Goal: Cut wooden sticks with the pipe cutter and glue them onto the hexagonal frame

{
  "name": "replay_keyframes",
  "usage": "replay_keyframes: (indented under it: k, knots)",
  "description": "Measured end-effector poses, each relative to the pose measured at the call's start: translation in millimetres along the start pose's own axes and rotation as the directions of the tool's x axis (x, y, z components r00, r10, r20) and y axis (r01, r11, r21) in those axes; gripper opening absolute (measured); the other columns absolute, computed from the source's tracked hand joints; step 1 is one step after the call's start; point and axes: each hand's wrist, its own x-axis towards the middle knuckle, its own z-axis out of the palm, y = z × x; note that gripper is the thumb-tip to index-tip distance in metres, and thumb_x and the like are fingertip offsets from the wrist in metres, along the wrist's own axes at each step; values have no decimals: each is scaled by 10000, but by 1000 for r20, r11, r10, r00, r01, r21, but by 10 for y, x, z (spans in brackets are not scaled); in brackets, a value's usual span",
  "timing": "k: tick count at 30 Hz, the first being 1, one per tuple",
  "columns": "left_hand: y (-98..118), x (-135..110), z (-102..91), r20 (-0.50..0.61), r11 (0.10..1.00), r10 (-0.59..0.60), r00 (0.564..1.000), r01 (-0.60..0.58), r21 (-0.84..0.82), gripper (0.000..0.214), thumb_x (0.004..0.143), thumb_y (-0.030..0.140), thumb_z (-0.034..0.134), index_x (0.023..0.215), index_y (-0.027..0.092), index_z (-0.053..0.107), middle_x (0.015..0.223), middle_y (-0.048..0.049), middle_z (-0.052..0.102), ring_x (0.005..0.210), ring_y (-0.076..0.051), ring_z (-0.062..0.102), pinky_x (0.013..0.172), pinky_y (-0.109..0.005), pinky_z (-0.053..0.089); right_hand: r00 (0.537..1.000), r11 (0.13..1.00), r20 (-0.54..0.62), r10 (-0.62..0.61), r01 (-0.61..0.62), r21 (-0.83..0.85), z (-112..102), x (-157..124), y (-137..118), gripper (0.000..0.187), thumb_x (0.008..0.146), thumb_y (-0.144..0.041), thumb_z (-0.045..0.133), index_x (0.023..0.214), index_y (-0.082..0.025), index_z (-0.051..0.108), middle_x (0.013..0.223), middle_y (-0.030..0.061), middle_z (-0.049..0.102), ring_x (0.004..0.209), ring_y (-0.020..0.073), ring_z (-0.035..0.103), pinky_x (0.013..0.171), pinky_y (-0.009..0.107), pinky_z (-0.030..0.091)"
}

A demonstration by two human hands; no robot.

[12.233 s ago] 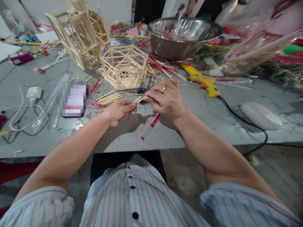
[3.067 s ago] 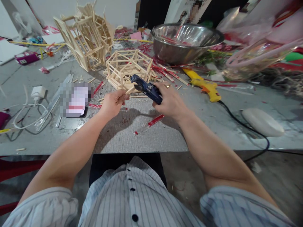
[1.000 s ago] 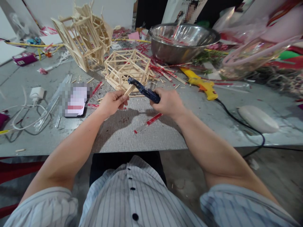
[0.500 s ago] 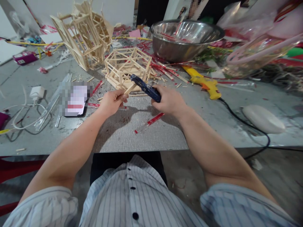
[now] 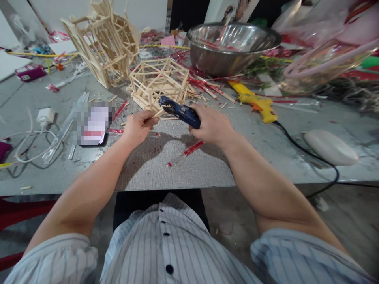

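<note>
My left hand [image 5: 138, 126] is closed in a pinch on a thin wooden stick [image 5: 158, 113] that points up and to the right. My right hand [image 5: 211, 125] is wrapped round dark blue cutting pliers [image 5: 179, 111], whose jaws sit at the stick's far end. Both hands hover over the grey table [image 5: 166, 165], just in front of a hexagonal frame of wooden sticks [image 5: 158, 83]. A red-tipped clear wrapper [image 5: 185, 153] lies on the table under my right wrist.
A taller stick frame [image 5: 102, 43] stands at the back left. A steel bowl [image 5: 232, 45] holds red scraps. A yellow glue gun [image 5: 253, 101] with a black cord lies to the right, beside a white oval object [image 5: 330, 147]. A phone [image 5: 94, 123], charger and cables lie left.
Twelve seconds ago my right hand held the stick without the pliers. Since then it holds the pliers, and over the last second their jaws have shifted slightly around the stick's end.
</note>
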Motion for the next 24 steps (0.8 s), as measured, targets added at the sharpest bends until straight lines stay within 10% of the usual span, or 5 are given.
replay_keyframes:
  k: [24]
  knots:
    - [21,-5,-29,-25,999,-22,999,21,-33,152,780,295,608,728,158,647,548,21,585,533,-86,548,518,-191,401,989,993,117,95,-87,-76,-160,-16,-138,463,700,-275,532,1156,-192,549,963,121,667,805,285,587,616,344,352]
